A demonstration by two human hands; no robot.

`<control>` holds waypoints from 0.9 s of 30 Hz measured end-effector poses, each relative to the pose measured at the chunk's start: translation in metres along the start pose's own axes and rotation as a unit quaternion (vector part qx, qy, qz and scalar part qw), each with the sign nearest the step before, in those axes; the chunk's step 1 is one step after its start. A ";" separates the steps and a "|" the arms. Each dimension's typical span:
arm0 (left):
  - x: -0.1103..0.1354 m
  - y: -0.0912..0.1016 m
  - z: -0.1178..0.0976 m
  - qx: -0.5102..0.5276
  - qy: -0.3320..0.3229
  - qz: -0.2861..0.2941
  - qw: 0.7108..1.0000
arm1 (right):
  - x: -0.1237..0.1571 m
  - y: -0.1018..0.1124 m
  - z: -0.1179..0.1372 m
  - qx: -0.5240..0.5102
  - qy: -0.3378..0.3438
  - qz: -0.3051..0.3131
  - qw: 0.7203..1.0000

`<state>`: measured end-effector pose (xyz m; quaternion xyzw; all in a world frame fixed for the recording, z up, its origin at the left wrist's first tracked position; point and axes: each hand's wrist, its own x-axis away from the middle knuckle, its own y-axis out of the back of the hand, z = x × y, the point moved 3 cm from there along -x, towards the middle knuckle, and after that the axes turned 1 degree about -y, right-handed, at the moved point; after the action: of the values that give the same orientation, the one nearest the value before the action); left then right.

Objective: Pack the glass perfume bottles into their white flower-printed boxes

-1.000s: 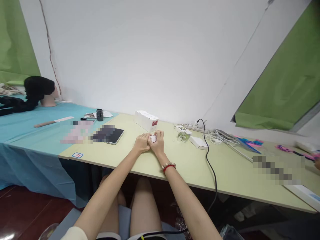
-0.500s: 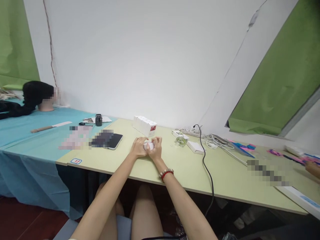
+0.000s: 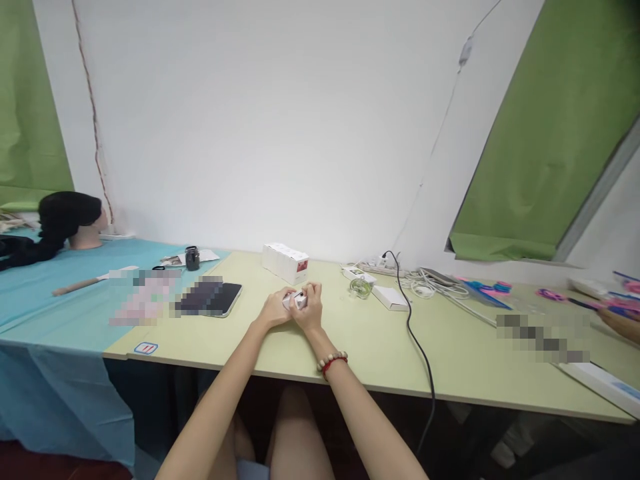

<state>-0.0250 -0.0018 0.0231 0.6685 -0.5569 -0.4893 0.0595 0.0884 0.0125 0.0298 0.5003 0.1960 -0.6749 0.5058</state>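
Observation:
Just above the table's front half, a small white box [image 3: 299,302] is held between my two hands. My left hand [image 3: 275,309] is closed around its left side. My right hand [image 3: 311,311] grips the right side, fingers curled over it. A dark spot shows on the small box's upper side; what it is cannot be made out. Behind my hands stands a larger white box [image 3: 284,263] with a red picture on its end, apart from them. A bead bracelet [image 3: 332,360] and a red band are on my right wrist.
A tablet-like device [image 3: 225,298] lies to the left. To the right are a flat white box [image 3: 390,298], a coiled green cable [image 3: 360,287], white cables and a black cord [image 3: 417,340] hanging over the edge. Another person's hand [image 3: 617,325] is at far right.
The small white box has tilted between my hands, and a dark spot on it now shows. My right fingers have shifted on it. The whole view has shifted slightly.

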 end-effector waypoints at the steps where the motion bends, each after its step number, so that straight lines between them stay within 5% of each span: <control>1: 0.000 -0.001 0.000 0.001 0.011 -0.004 1.000 | 0.000 0.001 -0.001 0.006 -0.010 -0.009 1.000; 8: -0.004 -0.007 0.007 -0.016 0.072 -0.055 0.996 | 0.000 0.004 -0.015 0.022 -0.097 -0.061 0.993; 15: -0.007 -0.008 0.016 -0.043 0.110 -0.097 0.988 | -0.005 -0.004 -0.029 0.019 -0.116 -0.035 0.992; 27: -0.005 -0.001 0.024 -0.013 0.082 -0.077 0.994 | -0.015 -0.009 -0.027 0.011 -0.041 0.024 0.999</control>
<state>-0.0414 0.0137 0.0135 0.7466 -0.4905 -0.4430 0.0760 0.0932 0.0447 0.0292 0.4825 0.1549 -0.6845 0.5240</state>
